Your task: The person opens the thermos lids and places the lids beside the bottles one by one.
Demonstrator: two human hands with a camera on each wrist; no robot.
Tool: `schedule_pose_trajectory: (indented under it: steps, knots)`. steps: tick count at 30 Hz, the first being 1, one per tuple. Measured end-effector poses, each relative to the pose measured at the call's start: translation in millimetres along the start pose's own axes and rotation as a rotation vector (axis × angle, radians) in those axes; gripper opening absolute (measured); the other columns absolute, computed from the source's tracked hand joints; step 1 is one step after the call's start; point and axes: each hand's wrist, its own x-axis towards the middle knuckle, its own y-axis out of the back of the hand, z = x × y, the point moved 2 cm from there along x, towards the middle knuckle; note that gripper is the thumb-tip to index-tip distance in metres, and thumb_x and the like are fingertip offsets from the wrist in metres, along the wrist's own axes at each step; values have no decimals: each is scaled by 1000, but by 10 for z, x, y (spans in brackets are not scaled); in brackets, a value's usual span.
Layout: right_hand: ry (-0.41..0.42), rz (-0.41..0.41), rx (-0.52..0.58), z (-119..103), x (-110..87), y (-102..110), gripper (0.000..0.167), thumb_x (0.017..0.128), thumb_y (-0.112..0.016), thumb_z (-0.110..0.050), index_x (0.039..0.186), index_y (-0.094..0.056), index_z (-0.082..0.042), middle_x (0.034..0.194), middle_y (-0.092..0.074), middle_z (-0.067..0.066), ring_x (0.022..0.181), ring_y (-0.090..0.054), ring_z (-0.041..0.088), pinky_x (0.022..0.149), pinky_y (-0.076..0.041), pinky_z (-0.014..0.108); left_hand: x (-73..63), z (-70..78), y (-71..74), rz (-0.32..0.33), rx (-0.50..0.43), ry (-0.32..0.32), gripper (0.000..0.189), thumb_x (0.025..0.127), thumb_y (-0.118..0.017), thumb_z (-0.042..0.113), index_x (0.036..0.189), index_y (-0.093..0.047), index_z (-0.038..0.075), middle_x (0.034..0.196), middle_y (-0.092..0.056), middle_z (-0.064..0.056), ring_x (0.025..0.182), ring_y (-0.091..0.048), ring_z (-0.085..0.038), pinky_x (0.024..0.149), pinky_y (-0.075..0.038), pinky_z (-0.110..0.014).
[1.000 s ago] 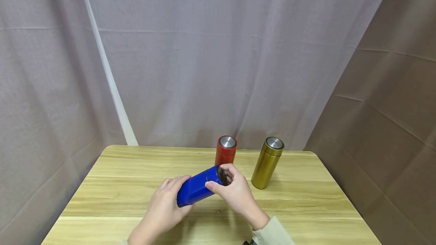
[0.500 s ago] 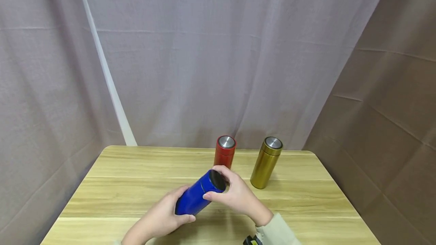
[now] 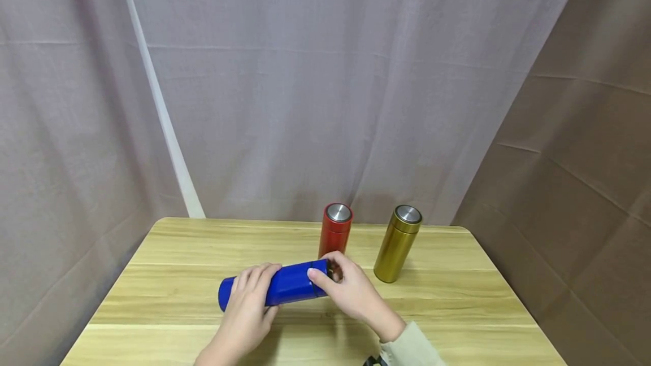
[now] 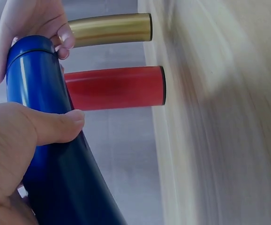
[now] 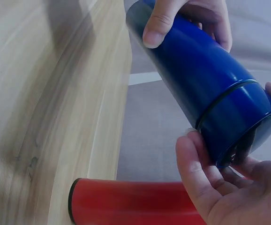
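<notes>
Left hand (image 3: 248,299) is wrapped round the body of the blue thermos flask (image 3: 294,283), thumb over it, with the base poking out left. Half a second ago it was tipped with its dark cap end facing the camera and that hand was down by the base; now it's pretty much sideways, held above the counter (image 3: 178,275), nearer the person than the red thermos flask (image 3: 335,236) and mostly left of it. Right hand (image 3: 353,292) has thumb and fingers gripping the cap end, just in front of the red one. Gold thermos flask (image 3: 397,253) stands upright right of the red one; neither's budged.
</notes>
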Motion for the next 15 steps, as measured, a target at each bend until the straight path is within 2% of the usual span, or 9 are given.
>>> schedule_pose_trajectory:
  steps: [8, 15]
  knots:
    - [2, -61, 47, 10, 11, -17, 46, 84, -66, -57, 111, -60, -20, 82, -60, -2, 72, -57, 14, 61, -49, 29, -5, -44, 19, -29, -26, 12, 80, 64, -89, 11, 135, -53, 13, 128, -58, -4, 115, -50, -30, 101, -35, -52]
    - [44, -93, 48, 18, 13, -23, 52, 84, -67, -55, 118, -58, -17, 97, -59, -1, 82, -58, 15, 69, -50, 30, 13, -77, 35, -40, -37, 5, 79, 65, -89, 15, 135, -53, 17, 128, -59, -4, 115, -51, -29, 101, -36, -52]
